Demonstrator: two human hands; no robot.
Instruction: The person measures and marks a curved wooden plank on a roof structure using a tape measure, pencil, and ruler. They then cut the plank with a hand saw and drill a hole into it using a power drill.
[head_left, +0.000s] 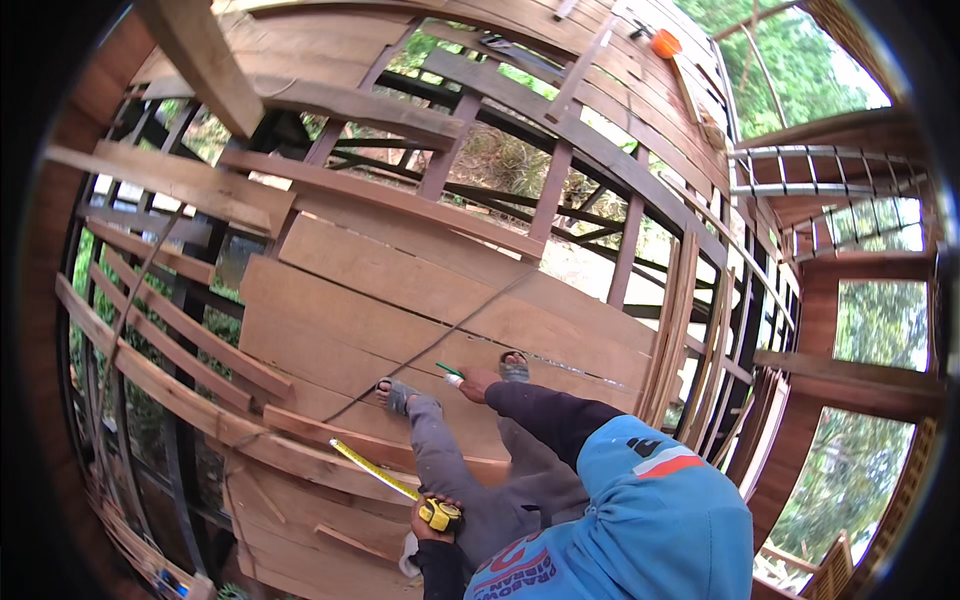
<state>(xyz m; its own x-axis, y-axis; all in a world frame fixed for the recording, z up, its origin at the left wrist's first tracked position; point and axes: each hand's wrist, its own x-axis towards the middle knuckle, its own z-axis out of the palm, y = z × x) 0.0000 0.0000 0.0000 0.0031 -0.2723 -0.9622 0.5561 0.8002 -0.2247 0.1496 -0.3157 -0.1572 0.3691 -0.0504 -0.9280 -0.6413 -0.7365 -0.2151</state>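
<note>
My left hand [424, 522] is closed round a yellow and black tape measure [441, 514], close to my left knee. Its yellow blade [372, 466] is drawn out toward the far left, over the planks, with the tip in the air or on a board; I cannot tell which. My right hand [479, 385] is closed on a thin green pencil-like stick [449, 370] with a white part by the fingers. That hand hovers over the wooden boards [360, 290], between my two sandalled feet.
A dark cord [440, 335] crosses the boards. Open gaps between beams [550, 200] show the ground below. Long planks [670, 330] lean at the right, near a metal ladder-like frame [830, 187]. An orange object [665, 43] lies on the far deck. A thick post [200, 65] rises at upper left.
</note>
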